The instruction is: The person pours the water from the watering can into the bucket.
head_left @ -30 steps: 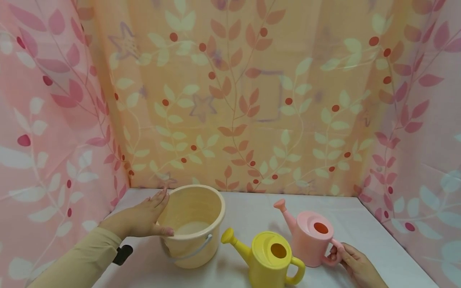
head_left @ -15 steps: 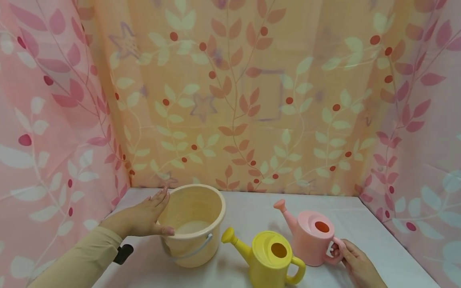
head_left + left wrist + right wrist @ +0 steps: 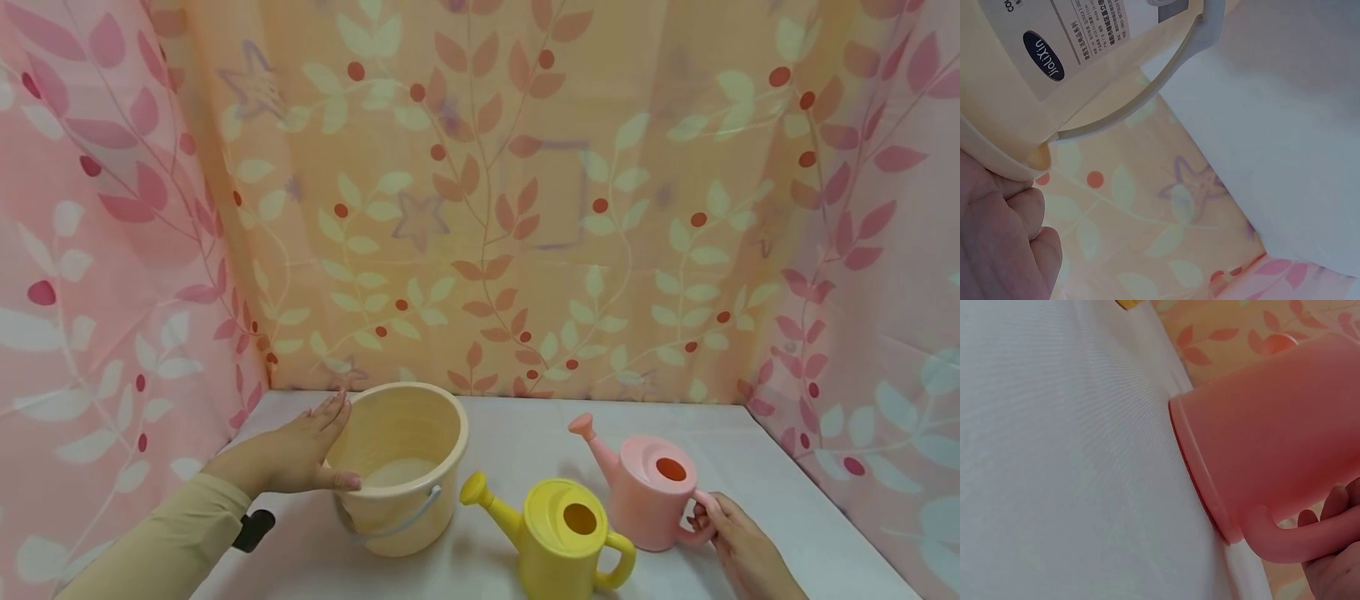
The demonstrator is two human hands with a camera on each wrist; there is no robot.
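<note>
At the left of the head view my left hand [image 3: 288,454] rests on the rim of a cream bucket [image 3: 408,525], fingers extended and thumb lying over the near edge. The bucket stands upright with its grey handle [image 3: 1141,100] hanging down; a printed label [image 3: 1063,37] shows on its side in the left wrist view. My right hand [image 3: 750,546] grips the handle of a pink watering can [image 3: 647,510], fingers passed through the loop. That can stands upright on the table, its base [image 3: 1200,481] flat against the white surface in the right wrist view.
Between the bucket and the pink can stands a yellow watering can [image 3: 558,562], its spout toward the bucket and its bottom cut off by the frame. White cloth covers the table [image 3: 517,433]. Leaf-patterned curtains [image 3: 480,250] enclose it at the back and both sides.
</note>
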